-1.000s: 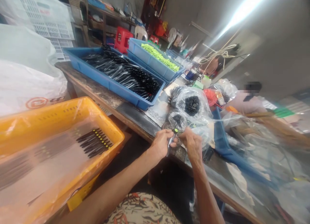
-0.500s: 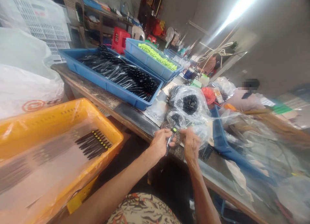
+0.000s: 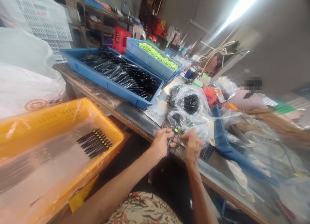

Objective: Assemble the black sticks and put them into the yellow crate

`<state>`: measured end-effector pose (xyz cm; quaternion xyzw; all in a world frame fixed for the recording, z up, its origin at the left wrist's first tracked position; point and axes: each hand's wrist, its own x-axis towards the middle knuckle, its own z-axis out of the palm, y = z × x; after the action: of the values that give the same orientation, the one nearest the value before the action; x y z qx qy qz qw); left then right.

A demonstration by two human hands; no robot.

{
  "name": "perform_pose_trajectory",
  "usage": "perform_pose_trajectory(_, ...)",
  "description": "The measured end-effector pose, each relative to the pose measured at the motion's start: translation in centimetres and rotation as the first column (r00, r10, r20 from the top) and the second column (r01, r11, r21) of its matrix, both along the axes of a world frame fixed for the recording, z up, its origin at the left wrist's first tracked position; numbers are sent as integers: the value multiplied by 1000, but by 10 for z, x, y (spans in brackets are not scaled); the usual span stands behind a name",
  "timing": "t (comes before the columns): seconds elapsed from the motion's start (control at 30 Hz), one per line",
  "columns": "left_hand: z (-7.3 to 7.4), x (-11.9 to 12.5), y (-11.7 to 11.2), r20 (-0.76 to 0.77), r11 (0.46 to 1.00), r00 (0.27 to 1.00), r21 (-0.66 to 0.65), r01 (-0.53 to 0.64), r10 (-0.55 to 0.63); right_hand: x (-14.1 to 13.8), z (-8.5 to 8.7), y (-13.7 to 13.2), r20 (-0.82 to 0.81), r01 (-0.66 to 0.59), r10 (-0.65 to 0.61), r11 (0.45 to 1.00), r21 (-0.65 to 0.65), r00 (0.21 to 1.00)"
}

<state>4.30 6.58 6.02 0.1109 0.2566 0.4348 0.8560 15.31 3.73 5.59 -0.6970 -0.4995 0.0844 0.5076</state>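
Note:
At the table's near edge my left hand (image 3: 161,142) is closed round a thin black stick with a green tip (image 3: 172,137). My right hand (image 3: 192,144) sits just to its right, fingers pinched at the stick's upper end. Right behind the hands lie small clear bags of black parts (image 3: 178,118). An orange crate (image 3: 60,120) lined with plastic stands at my left and holds a row of finished black sticks with green dots (image 3: 95,142).
A long blue tray of black pieces (image 3: 97,77) and a blue tray of green pieces (image 3: 147,58) sit further back on the wooden table (image 3: 113,104). Plastic bags and clutter cover the right side. A person (image 3: 244,99) sits at the far right.
Both hands stay together on the stick; my right hand has shifted slightly. The view has barely moved.

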Motion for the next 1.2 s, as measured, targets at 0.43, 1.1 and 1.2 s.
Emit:
perform_pose_trajectory(0.43, -1, -1, -20, -220, 896, 953, 433, -95, 208, -15, 5, -19, 118, -153, 146, 987, 54, 982)
perform_pose_trajectory(1.1, -9, -2, -42, -280, 438, 854, 896, 70, 438, -16, 13, -53, -278, -133, 130, 991, 9, 952)
perform_pose_trajectory(1.2, -12, 0, -41, -265, 304, 830, 945, 122, 492, -18, 13, -55, -559, -163, 127, 986, -16, 819)
